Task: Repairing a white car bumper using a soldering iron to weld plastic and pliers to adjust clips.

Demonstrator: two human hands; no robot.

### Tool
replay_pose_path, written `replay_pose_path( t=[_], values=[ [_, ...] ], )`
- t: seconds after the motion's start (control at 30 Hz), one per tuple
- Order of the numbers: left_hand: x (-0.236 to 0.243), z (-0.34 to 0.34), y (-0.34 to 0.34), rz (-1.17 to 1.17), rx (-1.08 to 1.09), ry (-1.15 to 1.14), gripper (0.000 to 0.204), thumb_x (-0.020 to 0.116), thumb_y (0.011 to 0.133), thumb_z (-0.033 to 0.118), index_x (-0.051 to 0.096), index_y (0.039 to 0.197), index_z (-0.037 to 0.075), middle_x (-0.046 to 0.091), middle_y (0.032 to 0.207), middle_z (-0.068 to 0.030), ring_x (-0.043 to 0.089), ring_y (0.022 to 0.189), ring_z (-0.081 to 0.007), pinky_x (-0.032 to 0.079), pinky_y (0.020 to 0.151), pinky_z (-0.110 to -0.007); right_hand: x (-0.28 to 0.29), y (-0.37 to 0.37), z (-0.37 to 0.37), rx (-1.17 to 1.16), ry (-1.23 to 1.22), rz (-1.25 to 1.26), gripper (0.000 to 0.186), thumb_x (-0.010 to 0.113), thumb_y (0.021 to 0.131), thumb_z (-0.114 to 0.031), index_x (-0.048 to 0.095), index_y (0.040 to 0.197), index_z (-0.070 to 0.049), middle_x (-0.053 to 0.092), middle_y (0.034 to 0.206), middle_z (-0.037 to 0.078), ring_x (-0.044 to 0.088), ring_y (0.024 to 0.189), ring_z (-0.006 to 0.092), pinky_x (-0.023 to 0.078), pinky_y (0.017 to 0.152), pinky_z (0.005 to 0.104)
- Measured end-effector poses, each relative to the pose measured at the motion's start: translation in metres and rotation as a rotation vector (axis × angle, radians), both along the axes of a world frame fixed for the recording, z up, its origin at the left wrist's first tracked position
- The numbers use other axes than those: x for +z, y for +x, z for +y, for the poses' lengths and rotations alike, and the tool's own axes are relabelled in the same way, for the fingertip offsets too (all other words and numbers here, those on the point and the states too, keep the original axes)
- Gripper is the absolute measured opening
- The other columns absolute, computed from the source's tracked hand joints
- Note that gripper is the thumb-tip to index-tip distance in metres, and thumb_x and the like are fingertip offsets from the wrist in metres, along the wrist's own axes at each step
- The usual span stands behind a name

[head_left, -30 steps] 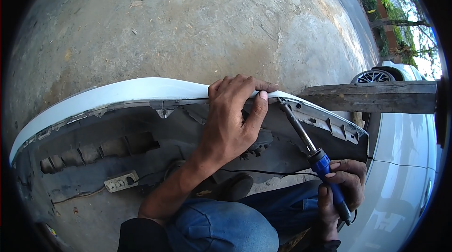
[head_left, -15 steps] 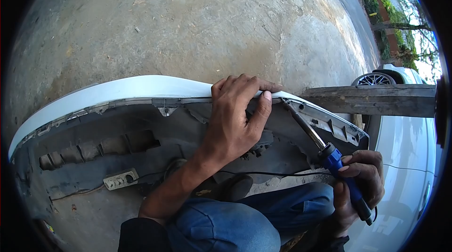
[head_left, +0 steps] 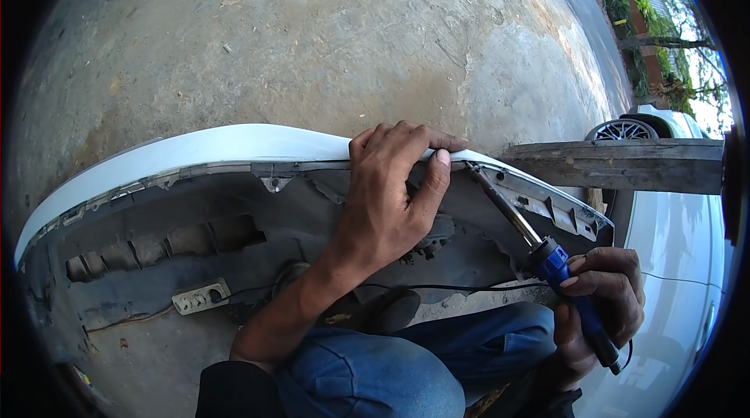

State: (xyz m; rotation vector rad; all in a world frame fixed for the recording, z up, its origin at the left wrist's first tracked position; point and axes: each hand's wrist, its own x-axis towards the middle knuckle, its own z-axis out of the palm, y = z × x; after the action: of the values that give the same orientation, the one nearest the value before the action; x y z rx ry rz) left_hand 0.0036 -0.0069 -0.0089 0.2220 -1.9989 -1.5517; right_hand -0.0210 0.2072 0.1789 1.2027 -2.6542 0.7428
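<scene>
A white car bumper (head_left: pixel 195 148) lies on its side in front of me, its grey inner face turned toward me. My left hand (head_left: pixel 387 195) grips its upper edge, fingers curled over the white outer skin, thumb on the inside. My right hand (head_left: pixel 598 305) holds a soldering iron (head_left: pixel 547 250) by its blue handle. The metal shaft slants up to the left, and its tip touches the bumper's inner rim just right of my left thumb.
A weathered wooden plank (head_left: pixel 625 164) runs to the right behind the bumper. A white car with a spoked wheel (head_left: pixel 621 130) stands at the right. Bare concrete ground (head_left: pixel 312 43) spreads beyond. A small white socket block (head_left: pixel 201 296) and a black cord lie below. My blue-jeaned knee (head_left: pixel 391 371) is at the bottom.
My right hand has slid down and to the right along the handle while the iron's tip stays at the bumper rim. My left hand keeps its grip on the edge.
</scene>
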Motion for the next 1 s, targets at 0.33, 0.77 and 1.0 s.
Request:
replay_pose_path(
  t=[0.33,0.77,1.0],
  values=[
    [0.000,0.000,0.001,-0.010,-0.007,0.014,0.030,0.055,0.110,0.026,0.077,0.113,0.006,0.076,0.104,-0.0102,0.069,0.105,-0.0286,0.040,0.109,-0.044,0.005,-0.003,-0.005,0.013,0.021,0.022,0.025,0.087,0.076,-0.029,0.078,0.089,-0.008,0.068,0.094,0.010,0.074,0.087,0.0207,0.062,0.075,0.0348],
    [0.005,-0.002,0.002,-0.022,-0.014,-0.004,0.028,0.060,0.109,0.026,0.078,0.114,0.004,0.075,0.107,-0.0092,0.067,0.107,-0.0258,0.039,0.109,-0.041,-0.015,-0.002,0.032,-0.129,-0.197,-0.104,0.029,0.087,0.075,-0.032,0.077,0.086,-0.007,0.067,0.097,0.010,0.074,0.088,0.0207,0.061,0.074,0.0357],
    [0.006,0.002,-0.001,0.008,0.004,0.058,0.026,0.065,0.106,0.029,0.077,0.111,0.007,0.072,0.101,-0.0076,0.065,0.102,-0.0259,0.036,0.107,-0.043,-0.016,-0.008,0.031,-0.107,-0.182,-0.151,0.030,0.089,0.077,-0.033,0.079,0.089,-0.007,0.068,0.098,0.010,0.074,0.090,0.0223,0.059,0.078,0.0364]
  ],
)
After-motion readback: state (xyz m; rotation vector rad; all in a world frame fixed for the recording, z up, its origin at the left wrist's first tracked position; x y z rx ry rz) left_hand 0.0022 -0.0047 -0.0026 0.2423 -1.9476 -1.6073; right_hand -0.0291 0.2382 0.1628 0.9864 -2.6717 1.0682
